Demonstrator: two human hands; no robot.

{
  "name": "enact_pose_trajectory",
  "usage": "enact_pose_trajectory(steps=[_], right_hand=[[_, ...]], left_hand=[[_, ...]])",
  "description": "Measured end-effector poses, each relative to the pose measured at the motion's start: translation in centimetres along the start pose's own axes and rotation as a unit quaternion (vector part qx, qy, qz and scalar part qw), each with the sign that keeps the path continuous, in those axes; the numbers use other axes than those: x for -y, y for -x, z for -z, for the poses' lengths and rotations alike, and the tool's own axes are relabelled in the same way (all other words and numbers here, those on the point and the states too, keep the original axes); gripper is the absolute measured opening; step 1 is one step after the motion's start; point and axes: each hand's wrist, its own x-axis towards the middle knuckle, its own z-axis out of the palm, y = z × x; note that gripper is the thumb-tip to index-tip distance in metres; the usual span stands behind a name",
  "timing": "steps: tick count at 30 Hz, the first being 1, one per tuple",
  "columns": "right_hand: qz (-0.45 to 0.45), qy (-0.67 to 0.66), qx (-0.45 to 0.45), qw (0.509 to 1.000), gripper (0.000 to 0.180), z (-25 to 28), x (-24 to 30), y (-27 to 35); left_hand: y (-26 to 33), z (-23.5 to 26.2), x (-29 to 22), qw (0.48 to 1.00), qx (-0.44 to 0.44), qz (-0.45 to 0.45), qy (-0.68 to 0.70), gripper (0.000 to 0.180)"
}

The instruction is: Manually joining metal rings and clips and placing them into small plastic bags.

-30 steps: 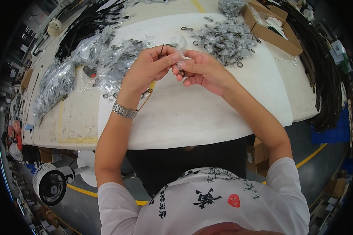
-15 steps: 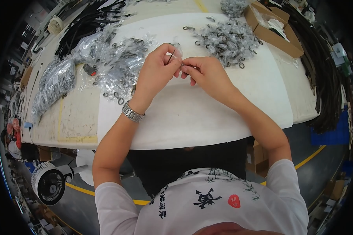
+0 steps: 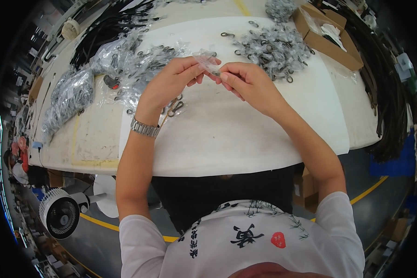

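Thumb and fingers of my left hand point(image 3: 178, 76) are closed on a small clear plastic bag point(image 3: 204, 59), held up above the white sheet. My right hand point(image 3: 252, 85) pinches at the bag's near end, where a small dark metal piece point(image 3: 217, 73) shows; its exact shape is partly hidden by the fingertips. Beside my left wrist lie dark metal hooks with looped ends point(image 3: 175, 109), with a thin brownish strip next to them. A heap of bagged metal hooks point(image 3: 155, 58) spreads beyond my left hand.
Another heap of bagged hooks point(image 3: 273, 48) lies beyond my right hand, near an open cardboard box point(image 3: 329, 37). At the left are a filled clear bag point(image 3: 68, 99), a black-and-red tool point(image 3: 111, 82) and black straps point(image 3: 95, 34). A white fan point(image 3: 60, 213) stands below the table's left side.
My left hand has moved left and turned flatter, uncovering more of the plastic bag. The thin dark strip at its fingers no longer shows there. Hooks now show beside my left wrist.
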Motion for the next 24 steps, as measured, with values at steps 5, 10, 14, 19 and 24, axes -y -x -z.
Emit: enact_pose_trajectory(steps=[5,10,14,19,24], right_hand=[[-0.039,-0.056,-0.022,0.997,0.027,-0.1,-0.9,-0.4],[-0.024,-0.096,-0.036,0.994,0.022,-0.8,-2.1,-0.6],[-0.022,-0.183,-0.042,0.982,0.022,-1.6,-1.6,-0.4],[-0.075,-0.227,-0.006,0.971,0.021,-1.1,-1.5,-0.4],[-0.036,-0.56,-0.188,0.806,0.026,3.0,-0.3,-1.7]], left_hand=[[0.7,-1.8,-1.2,0.993,0.048,-0.066,-0.081,0.036],[0.3,-3.6,-0.3,0.994,-0.029,-0.056,-0.091,0.034],[0.4,-4.8,0.5,0.951,-0.132,-0.125,-0.252,0.028],[0.1,-4.0,1.3,0.957,-0.136,-0.107,-0.232,0.023],[0.2,1.8,1.1,0.942,-0.21,-0.018,-0.262,0.026]])
